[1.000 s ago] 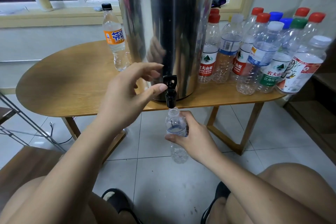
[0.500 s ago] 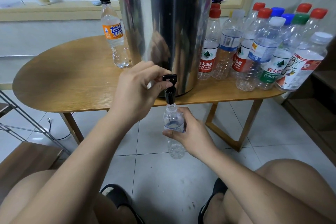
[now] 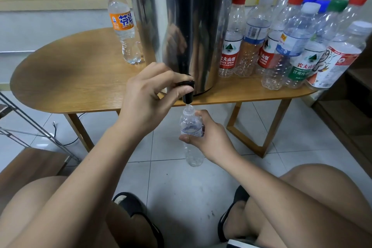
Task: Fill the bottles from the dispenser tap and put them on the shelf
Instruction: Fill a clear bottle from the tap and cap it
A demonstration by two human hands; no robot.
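A tall steel dispenser (image 3: 181, 16) stands on the wooden table (image 3: 76, 78), with its black tap (image 3: 188, 92) over the front edge. My left hand (image 3: 149, 94) pinches the tap's lever, which lies pressed flat. Water runs from the spout into a small clear uncapped bottle (image 3: 191, 127). My right hand (image 3: 209, 137) grips that bottle around its middle, upright, its mouth just under the spout, below table height.
Several capped plastic bottles (image 3: 291, 42) crowd the table's right side. One orange-labelled bottle (image 3: 123, 24) stands left of the dispenser. A metal rack (image 3: 30, 127) and a wooden surface (image 3: 28, 163) lie at the lower left, wooden shelving (image 3: 350, 110) at the right. My knees and sandals show below.
My left hand closed on the tap lever and pushed it from upright to flat. Water now flows. The bottle stays under the spout.
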